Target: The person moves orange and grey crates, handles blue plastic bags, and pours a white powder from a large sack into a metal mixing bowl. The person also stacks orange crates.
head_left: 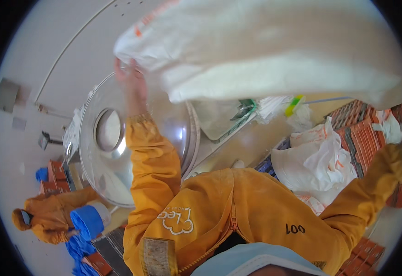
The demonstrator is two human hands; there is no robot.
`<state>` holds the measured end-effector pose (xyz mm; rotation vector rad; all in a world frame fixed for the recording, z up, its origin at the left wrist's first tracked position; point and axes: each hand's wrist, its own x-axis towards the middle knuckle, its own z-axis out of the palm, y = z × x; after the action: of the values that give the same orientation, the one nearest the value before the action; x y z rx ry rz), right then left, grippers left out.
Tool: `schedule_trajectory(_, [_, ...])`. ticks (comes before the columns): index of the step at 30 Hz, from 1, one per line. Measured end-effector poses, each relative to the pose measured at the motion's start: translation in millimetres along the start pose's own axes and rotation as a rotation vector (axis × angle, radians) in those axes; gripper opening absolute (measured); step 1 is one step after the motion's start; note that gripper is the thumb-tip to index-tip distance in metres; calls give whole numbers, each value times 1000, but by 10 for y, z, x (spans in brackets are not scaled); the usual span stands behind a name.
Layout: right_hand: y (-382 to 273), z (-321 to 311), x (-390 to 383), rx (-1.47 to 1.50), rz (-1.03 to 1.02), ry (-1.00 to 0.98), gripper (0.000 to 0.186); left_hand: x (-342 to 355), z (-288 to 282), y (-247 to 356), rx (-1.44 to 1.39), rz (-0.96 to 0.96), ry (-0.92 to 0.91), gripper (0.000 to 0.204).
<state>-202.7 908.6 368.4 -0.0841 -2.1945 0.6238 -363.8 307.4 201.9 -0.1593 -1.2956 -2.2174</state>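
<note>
A large white woven sack [274,55] with faint orange print is held up across the top of the head view, slightly blurred. My left hand [134,83] is closed on its left lower corner, fingers bent at the edge. My right arm, in an orange sleeve [366,184], reaches up toward the sack's right end. The right hand is lost in the dark rim there, so its fingers do not show. Below and behind my left forearm is a large round shiny metal vessel [93,161] with a circular opening [109,129].
More filled white sacks [307,156] lie on a blue pallet at right, beside stacked reddish-brown packs [359,142]. A clear plastic bin [215,119] adjoins the vessel. At lower left, a co-worker in orange [49,216] is by a blue tub [87,223].
</note>
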Motion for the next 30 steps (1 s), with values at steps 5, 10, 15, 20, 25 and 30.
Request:
schedule_trajectory(5, [2194,575,-1309,-1,228,-366,30,106,-595,-2158,366,-379,-228,52])
schedule_trajectory(10, [2379,444,-1470,-101,505,-106,27,479,90,-2317,545,-282,-144,46])
schedule_trajectory(15, [2793,1306,-1551,65,849,-361,28,929,-61,-3171,925,-296,-262,39])
schedule_trajectory(20, [3217,1657,-803,304,861,-133,27,1291,720,-3974,527,-527,8,29])
schedule_trajectory(25, [2953,1493,823,349,483,53,25,2267,1816,-3662,70,-283,31,31])
schedule_trajectory(30, [2764,754,1323,497,458,-260,34,2516,2658,-3082,-196,-153,194,42])
